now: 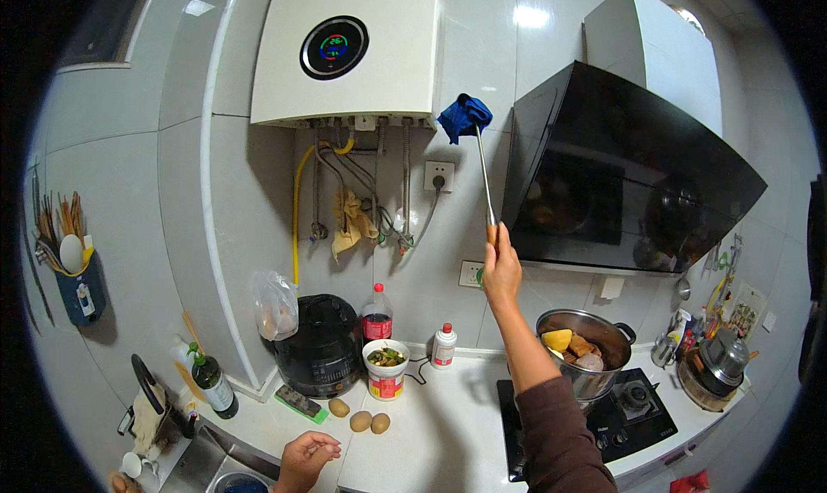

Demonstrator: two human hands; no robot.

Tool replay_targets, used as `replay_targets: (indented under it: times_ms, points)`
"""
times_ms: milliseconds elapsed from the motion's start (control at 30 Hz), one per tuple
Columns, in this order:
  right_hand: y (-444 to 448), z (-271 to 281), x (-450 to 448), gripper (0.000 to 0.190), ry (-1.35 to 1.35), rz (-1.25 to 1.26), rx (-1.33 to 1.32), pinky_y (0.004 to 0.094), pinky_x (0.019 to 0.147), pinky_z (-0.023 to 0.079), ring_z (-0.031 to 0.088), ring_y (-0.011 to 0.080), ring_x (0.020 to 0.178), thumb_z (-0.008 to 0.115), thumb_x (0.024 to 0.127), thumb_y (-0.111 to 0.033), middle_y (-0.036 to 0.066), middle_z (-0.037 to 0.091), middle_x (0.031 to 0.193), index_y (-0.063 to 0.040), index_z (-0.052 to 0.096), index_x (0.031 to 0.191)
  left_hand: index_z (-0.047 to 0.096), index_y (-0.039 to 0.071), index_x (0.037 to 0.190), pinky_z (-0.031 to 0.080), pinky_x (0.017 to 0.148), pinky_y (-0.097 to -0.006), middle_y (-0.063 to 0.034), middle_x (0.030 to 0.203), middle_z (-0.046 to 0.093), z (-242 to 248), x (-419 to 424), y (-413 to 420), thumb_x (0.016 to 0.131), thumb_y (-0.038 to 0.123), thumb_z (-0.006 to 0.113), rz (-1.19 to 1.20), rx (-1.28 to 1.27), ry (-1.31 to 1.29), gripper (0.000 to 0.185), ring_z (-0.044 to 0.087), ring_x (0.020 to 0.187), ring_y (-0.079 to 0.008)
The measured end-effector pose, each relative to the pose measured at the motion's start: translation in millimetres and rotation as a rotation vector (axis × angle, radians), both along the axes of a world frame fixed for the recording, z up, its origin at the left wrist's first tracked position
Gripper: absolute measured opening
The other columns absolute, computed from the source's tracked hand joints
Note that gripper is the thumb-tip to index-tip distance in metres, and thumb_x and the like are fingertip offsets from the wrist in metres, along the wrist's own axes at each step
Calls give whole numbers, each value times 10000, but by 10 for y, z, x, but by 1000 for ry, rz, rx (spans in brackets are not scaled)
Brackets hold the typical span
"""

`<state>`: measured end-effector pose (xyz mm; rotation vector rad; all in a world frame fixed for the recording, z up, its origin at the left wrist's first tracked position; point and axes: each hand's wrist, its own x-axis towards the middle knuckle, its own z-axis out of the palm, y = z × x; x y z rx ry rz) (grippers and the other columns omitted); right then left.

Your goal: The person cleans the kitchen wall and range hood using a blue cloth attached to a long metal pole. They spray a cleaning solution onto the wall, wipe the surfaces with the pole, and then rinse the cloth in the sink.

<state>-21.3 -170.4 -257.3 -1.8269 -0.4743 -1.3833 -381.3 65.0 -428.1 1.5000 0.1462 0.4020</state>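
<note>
My right hand (502, 270) grips the wooden handle of a long metal-shafted utensil (484, 176), held upright. A blue cloth (466, 117) covers its far end, hiding the head. The cloth is up by the wall tiles, between the white water heater (352, 47) and the black range hood (633, 170); whether it touches the wall I cannot tell. Low in the view, my left hand (309, 457) hovers by the sink edge, fingers loosely curled, with nothing visible in it. Nearest to it are three small brown potato-like items (360, 421) and a grey-green scouring block (301, 403).
A steel pot (591, 380) of food stands on the gas hob (636, 422) beneath my right arm. Hoses and a plugged wall socket (439, 176) sit below the heater. Along the counter are a black cooker (323, 348), cola bottle (377, 315), white tub (386, 380) and spray can (444, 346).
</note>
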Motion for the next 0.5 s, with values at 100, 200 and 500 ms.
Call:
replay_targets:
  times_ms: [100, 200, 500]
  points:
    - [150, 70, 386, 531, 84, -149, -76, 457, 606, 464, 580, 355, 702, 528, 891, -207, 165, 550, 797, -190, 322, 1380, 574, -21, 920, 512, 749, -285, -93, 840, 631, 41, 229, -27, 873, 62, 560, -13, -8, 6, 97, 616, 781, -152]
    - [237, 34, 758, 548, 103, -232, -122, 466, 584, 469, 573, 360, 665, 524, 895, -223, 162, 516, 783, -221, 289, 1391, 571, -19, 924, 510, 753, -285, -91, 832, 631, 123, 465, -80, 876, 63, 567, -44, -27, 1, 95, 616, 782, -151]
    - [576, 107, 1506, 589, 219, -191, -149, 502, 625, 491, 594, 419, 698, 507, 900, -202, 222, 533, 839, -249, 228, 1417, 584, -2, 962, 483, 745, -261, -63, 846, 623, 214, 903, -35, 894, 80, 559, -68, 102, -136, 110, 591, 785, -138]
